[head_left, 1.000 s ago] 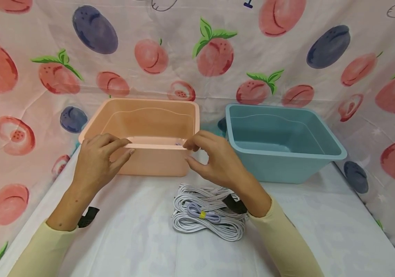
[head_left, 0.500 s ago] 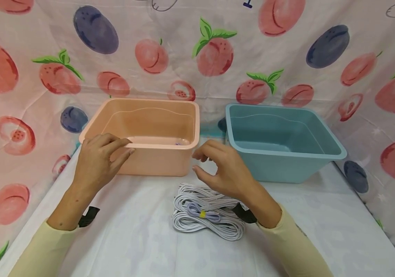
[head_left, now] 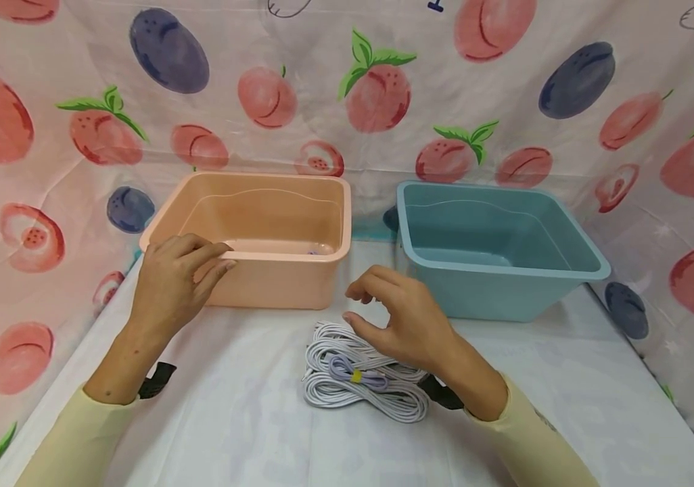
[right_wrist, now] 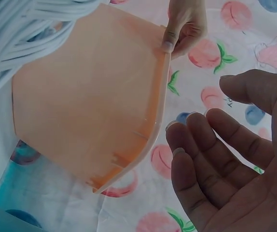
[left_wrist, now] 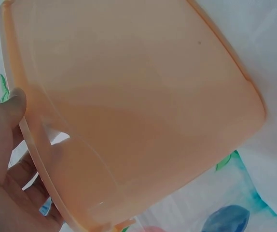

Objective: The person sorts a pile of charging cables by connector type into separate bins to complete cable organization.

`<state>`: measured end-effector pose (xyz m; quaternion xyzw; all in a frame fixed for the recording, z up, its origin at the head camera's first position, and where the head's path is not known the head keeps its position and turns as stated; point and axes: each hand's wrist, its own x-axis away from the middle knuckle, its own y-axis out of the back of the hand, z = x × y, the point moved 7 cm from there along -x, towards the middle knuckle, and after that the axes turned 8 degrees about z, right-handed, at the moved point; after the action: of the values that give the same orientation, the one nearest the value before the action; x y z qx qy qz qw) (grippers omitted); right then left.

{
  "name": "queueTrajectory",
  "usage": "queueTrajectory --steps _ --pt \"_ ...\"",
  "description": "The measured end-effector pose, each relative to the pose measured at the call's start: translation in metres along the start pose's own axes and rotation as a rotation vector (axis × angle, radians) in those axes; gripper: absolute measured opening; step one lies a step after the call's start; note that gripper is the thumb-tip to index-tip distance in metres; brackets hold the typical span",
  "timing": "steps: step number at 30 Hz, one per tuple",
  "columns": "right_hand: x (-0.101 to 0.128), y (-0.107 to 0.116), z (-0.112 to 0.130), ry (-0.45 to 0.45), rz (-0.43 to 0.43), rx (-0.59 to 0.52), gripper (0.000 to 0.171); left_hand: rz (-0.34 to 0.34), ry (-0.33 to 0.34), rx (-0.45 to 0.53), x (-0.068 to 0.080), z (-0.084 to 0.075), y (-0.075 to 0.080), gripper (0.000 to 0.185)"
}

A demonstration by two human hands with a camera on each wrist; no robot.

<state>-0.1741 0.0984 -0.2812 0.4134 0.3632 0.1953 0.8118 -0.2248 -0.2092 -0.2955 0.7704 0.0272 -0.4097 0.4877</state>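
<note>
At the front rim of a peach-coloured plastic bin [head_left: 274, 284], my left hand [head_left: 170, 284] pinches the edge near its left part. The left wrist view has the thumb [left_wrist: 17, 104] on the outside of the rim and the fingers behind it. My right hand [head_left: 404, 318] hovers between the bins with loosely bent fingers, holding nothing. Just below it on the table lies a bundle of looped white cable [head_left: 377, 399]. A smaller lilac cable coil with a yellow tie [head_left: 356, 376] lies on top of that bundle.
A teal plastic bin [head_left: 475, 291] stands to the right of the peach one. Something small and purple [head_left: 313, 253] is on the peach bin's floor. A fruit-print cloth [head_left: 322, 95] hangs behind the white-covered table [head_left: 231, 419].
My right hand has left the right corner of the peach bin's rim and moved right and towards me, over the cables. The left hand stays on the rim.
</note>
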Motion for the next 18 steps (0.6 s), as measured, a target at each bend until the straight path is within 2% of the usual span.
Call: queueTrajectory --steps 11,18 --pt "0.011 -0.005 0.000 -0.007 0.022 0.024 0.025 -0.005 -0.002 -0.011 0.000 -0.001 0.002 0.024" --pt "0.015 -0.013 -0.003 -0.028 0.074 0.042 0.026 0.001 -0.005 -0.007 0.000 0.000 0.001 0.024"
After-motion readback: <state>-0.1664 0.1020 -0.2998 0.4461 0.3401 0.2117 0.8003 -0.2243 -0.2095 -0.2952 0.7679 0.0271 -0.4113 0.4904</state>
